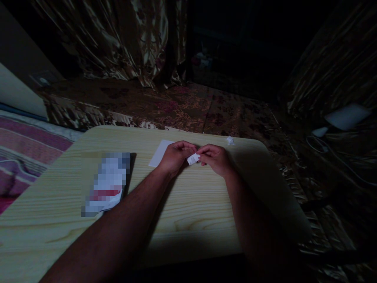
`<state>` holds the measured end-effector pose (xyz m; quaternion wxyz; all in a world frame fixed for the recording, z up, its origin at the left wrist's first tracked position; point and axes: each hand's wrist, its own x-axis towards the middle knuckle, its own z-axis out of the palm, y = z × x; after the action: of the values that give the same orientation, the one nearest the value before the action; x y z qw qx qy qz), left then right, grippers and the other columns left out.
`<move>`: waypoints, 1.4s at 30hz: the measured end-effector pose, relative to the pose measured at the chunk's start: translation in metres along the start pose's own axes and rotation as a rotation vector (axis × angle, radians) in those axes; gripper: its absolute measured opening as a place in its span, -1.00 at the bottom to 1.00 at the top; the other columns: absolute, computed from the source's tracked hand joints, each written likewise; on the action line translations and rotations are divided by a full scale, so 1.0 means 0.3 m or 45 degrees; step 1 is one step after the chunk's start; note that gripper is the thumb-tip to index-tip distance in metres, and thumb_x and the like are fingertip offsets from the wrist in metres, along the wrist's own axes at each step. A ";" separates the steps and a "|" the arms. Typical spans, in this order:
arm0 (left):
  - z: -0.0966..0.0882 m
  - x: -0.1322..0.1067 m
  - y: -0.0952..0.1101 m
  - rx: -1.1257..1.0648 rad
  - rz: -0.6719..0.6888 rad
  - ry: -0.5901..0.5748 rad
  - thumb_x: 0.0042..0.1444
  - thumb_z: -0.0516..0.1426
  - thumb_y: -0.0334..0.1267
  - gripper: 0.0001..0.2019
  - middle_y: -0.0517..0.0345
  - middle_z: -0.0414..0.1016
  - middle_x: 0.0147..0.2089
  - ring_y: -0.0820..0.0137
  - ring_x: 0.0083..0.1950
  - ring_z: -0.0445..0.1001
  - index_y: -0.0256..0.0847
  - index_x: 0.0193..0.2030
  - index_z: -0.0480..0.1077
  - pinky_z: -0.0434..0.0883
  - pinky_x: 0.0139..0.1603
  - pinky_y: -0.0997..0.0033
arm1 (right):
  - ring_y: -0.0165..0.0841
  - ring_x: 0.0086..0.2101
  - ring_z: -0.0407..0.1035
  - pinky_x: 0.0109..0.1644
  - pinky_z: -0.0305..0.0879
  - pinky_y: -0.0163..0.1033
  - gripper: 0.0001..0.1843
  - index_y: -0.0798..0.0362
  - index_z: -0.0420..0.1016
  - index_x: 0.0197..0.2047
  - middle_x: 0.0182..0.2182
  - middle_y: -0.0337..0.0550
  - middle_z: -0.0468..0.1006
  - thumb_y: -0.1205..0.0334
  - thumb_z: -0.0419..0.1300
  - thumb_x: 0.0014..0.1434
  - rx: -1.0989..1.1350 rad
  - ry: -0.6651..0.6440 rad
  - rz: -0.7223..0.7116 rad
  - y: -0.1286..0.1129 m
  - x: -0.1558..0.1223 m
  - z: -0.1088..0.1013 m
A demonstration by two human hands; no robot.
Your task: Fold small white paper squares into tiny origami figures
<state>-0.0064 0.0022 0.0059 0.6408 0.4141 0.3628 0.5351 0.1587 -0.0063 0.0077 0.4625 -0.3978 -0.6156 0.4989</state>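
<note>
A small folded piece of white paper [193,159] is pinched between both hands just above the wooden table, with crease lines showing on its face. My left hand [176,156] grips its left side, fingers bent over the top. From the other side, my right hand [216,159] holds the paper's right edge between thumb and fingers. Behind my left hand lies a flat white sheet of paper [160,152], partly covered by that hand. A small white folded paper star [230,140] rests near the far edge, beyond my right hand.
A blurred white and red packet [110,182] lies on the pale wooden table [194,220], left of my forearm. Past the far edge is a patterned cloth-covered ledge [182,104] below curtains [147,39]. Pink striped bedding [26,147] is at left; a white cable [338,157] hangs at right.
</note>
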 end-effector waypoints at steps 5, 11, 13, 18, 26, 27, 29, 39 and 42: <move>0.005 -0.004 0.002 0.046 -0.024 0.013 -0.24 0.35 -0.26 -0.72 0.07 0.54 -0.41 0.40 -0.43 0.48 -0.32 -0.35 0.51 0.40 -0.30 0.36 | -0.44 -0.47 0.41 -0.47 0.37 -0.36 -0.78 0.11 0.50 -0.34 -0.43 -0.18 0.54 0.12 0.27 0.00 -0.048 -0.020 0.002 -0.003 -0.001 -0.014; 0.006 -0.007 0.001 0.066 -0.037 -0.051 -0.27 0.34 -0.35 -0.68 0.07 0.55 -0.39 0.40 -0.43 0.48 -0.32 -0.27 0.50 0.40 -0.31 0.36 | -0.47 -0.50 0.40 -0.51 0.36 -0.37 -0.78 0.11 0.45 -0.35 -0.40 -0.18 0.52 0.12 0.27 0.02 0.017 0.018 0.006 0.005 0.006 -0.020; 0.007 -0.008 0.002 0.097 -0.021 -0.059 -0.27 0.34 -0.34 -0.67 0.09 0.54 -0.39 0.42 -0.44 0.47 -0.32 -0.27 0.49 0.39 -0.33 0.39 | -0.47 -0.50 0.39 -0.52 0.36 -0.38 -0.76 0.11 0.43 -0.37 -0.42 -0.19 0.51 0.10 0.28 0.00 0.028 0.033 0.014 0.009 0.009 -0.018; 0.011 -0.012 0.000 0.170 -0.001 -0.045 -0.25 0.34 -0.30 -0.66 0.11 0.53 -0.40 0.44 -0.46 0.45 -0.30 -0.25 0.48 0.35 -0.39 0.44 | -0.48 -0.50 0.37 -0.51 0.35 -0.38 -0.70 0.11 0.41 -0.37 -0.46 -0.21 0.49 0.05 0.29 -0.02 0.000 0.061 0.039 0.015 0.013 -0.015; 0.010 -0.011 -0.001 0.202 -0.013 -0.042 -0.26 0.33 -0.32 -0.65 0.15 0.51 -0.45 0.45 -0.49 0.43 -0.29 -0.26 0.45 0.34 -0.42 0.45 | -0.47 -0.50 0.37 -0.51 0.33 -0.39 -0.71 0.09 0.39 -0.37 -0.48 -0.22 0.47 0.03 0.28 0.00 -0.030 0.089 0.041 0.012 0.013 -0.014; 0.011 -0.011 0.001 0.211 -0.016 -0.040 -0.27 0.33 -0.32 -0.65 0.16 0.50 -0.46 0.45 -0.50 0.43 -0.29 -0.26 0.45 0.34 -0.42 0.45 | -0.47 -0.49 0.37 -0.51 0.34 -0.39 -0.70 0.09 0.39 -0.37 -0.48 -0.22 0.48 0.03 0.27 0.00 -0.036 0.088 0.046 0.011 0.013 -0.013; 0.012 -0.012 0.004 0.243 -0.012 -0.039 -0.29 0.34 -0.32 -0.65 0.16 0.50 -0.47 0.45 -0.50 0.42 -0.29 -0.27 0.45 0.34 -0.44 0.45 | -0.46 -0.48 0.37 -0.51 0.35 -0.39 -0.70 0.09 0.39 -0.37 -0.47 -0.21 0.48 0.02 0.27 0.00 -0.043 0.084 0.046 0.011 0.014 -0.013; 0.038 -0.028 0.006 0.410 0.042 -0.024 -0.23 0.32 -0.30 -0.70 0.11 0.53 -0.42 0.44 -0.48 0.43 -0.30 -0.28 0.44 0.34 -0.45 0.48 | -0.48 -0.53 0.35 -0.50 0.34 -0.38 -0.75 0.09 0.37 -0.40 -0.52 -0.26 0.44 0.07 0.25 0.01 -0.041 0.129 0.029 0.007 0.012 -0.006; 0.046 -0.033 0.012 0.404 0.047 -0.002 -0.25 0.32 -0.29 -0.69 0.12 0.53 -0.43 0.45 -0.49 0.43 -0.30 -0.30 0.44 0.34 -0.46 0.48 | -0.48 -0.54 0.35 -0.50 0.33 -0.37 -0.76 0.09 0.37 -0.41 -0.53 -0.26 0.44 0.08 0.25 0.00 -0.046 0.136 0.026 -0.001 0.011 -0.003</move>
<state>0.0032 -0.0091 0.0149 0.5576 0.5173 0.4345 0.4824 0.1588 -0.0031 0.0086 0.4824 -0.4386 -0.5947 0.4704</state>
